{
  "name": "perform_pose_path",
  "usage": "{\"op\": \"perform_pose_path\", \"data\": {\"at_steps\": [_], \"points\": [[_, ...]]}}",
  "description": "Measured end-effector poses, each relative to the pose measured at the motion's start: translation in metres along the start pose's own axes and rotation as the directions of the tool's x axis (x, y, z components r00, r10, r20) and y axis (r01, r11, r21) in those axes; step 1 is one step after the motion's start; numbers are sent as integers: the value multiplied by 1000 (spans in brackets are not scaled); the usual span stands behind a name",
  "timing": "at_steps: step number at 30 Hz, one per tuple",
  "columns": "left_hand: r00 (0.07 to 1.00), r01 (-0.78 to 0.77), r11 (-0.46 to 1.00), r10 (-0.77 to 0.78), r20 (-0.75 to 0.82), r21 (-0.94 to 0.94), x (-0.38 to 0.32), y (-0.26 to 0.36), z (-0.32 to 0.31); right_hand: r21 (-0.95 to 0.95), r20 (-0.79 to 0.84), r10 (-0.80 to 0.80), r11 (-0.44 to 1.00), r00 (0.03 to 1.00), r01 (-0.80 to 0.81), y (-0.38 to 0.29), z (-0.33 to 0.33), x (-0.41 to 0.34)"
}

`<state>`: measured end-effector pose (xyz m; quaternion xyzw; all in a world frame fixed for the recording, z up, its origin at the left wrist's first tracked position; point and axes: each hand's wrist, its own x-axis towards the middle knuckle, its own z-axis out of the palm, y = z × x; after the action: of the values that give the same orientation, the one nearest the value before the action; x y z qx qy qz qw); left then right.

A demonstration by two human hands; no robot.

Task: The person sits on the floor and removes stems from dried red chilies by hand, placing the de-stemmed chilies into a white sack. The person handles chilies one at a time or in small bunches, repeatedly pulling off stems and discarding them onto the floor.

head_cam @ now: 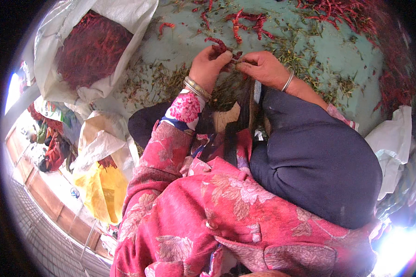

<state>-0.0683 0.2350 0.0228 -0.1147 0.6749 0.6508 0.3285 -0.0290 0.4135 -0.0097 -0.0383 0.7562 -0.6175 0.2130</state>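
My left hand (208,65) grips a wrinkled dried red chili pepper (217,43), which curls out above the thumb. Close beside it, my right hand (266,68) has its thumb and forefinger pinched together near the pepper's end. Whatever lies between those fingertips is too small to make out, perhaps a stem. Beyond both hands, several loose red chilies (238,26) rest on a green surface (201,27). Broken-off stems (159,78) are scattered there to the left, and more stems (291,52) lie to the right.
An open white woven sack (48,62) full of dark red chilies (93,52) stands at the upper left. Below it is a yellow and white sack (105,194). More chilies (336,12) are heaped at the upper right. Another person (55,150) sits at the far left.
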Motion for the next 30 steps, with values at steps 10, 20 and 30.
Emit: {"op": "perform_pose_path", "data": {"at_steps": [10,20,30], "points": [[981,185,955,-192,-5,-231,-6,-2,3,17,64,-52,999,997,51,-10,-2,-10],[947,313,849,-245,208,-425,11,-18,10,448,186,41,885,982,-122,-14,-15,-18],[855,-442,794,514,-73,417,-3,6,34,-99,-99,52,993,994,-62,-5,-8,-8]]}}
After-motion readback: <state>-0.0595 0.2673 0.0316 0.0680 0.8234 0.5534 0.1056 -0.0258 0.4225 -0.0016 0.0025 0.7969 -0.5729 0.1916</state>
